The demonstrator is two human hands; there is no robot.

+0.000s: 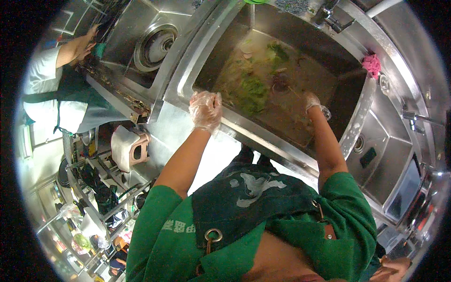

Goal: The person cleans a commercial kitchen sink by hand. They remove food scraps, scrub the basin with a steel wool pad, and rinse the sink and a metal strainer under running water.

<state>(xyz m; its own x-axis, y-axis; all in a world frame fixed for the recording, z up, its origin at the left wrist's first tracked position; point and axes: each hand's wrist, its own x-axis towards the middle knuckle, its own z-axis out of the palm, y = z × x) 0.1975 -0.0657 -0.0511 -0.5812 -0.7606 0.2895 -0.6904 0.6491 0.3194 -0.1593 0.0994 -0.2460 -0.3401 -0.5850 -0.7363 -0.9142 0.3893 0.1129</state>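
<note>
A large stainless steel sink basin (345, 67) in front of me holds murky water with leafy green vegetables (253, 92) and food scraps in it. A round dark object (280, 83) lies in the water near the middle. My left hand (206, 108), in a clear plastic glove, rests curled on the basin's near left rim; whether it grips the rim is unclear. Over the right part of the basin, my right hand (312, 103), gloved too, reaches down at the water. Its fingers are blurred or under the surface, so what they touch is hidden.
A second sink (155, 53) stands at the left, with another person's hands (82, 47) beyond it. At the right are a smaller sink (373, 141), a pink cloth (372, 65) and a faucet (329, 17) above the basin. A plastic stool (130, 148) lies lower left.
</note>
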